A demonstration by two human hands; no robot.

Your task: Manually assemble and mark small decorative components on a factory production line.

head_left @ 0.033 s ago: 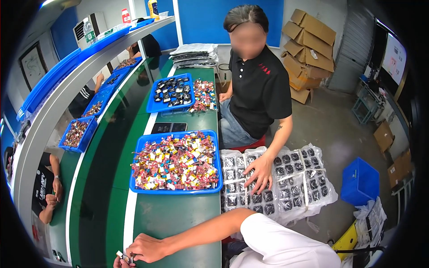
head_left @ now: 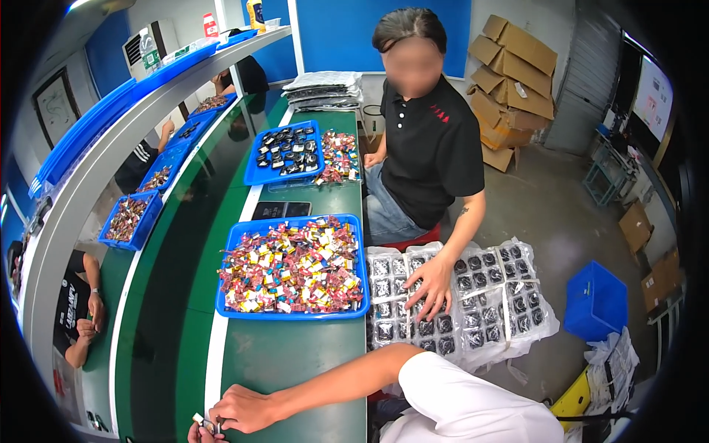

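Note:
At the lower edge of the green table, my right hand (head_left: 246,408) is closed in a pinch, with the bare forearm reaching in from a white sleeve. Below it, my left hand (head_left: 203,434), partly cut off by the picture's edge, grips a small electronic part (head_left: 198,419) with a white end. The right fingers meet this part at a small dark piece that I cannot make out. Farther up stands a blue tray (head_left: 293,317) heaped with small white, yellow and reddish parts.
Beyond are a dark phone-like slab (head_left: 282,210) and a blue tray of black parts (head_left: 284,179). A co-worker's hand (head_left: 430,286) rests on plastic-wrapped trays of black pieces (head_left: 484,336) at the right. A blue bin (head_left: 596,299) stands on the floor; a shelf (head_left: 81,177) runs along the left.
The whole picture has shifted very slightly. Both hands keep the same pose, and nothing has been taken up or put down.

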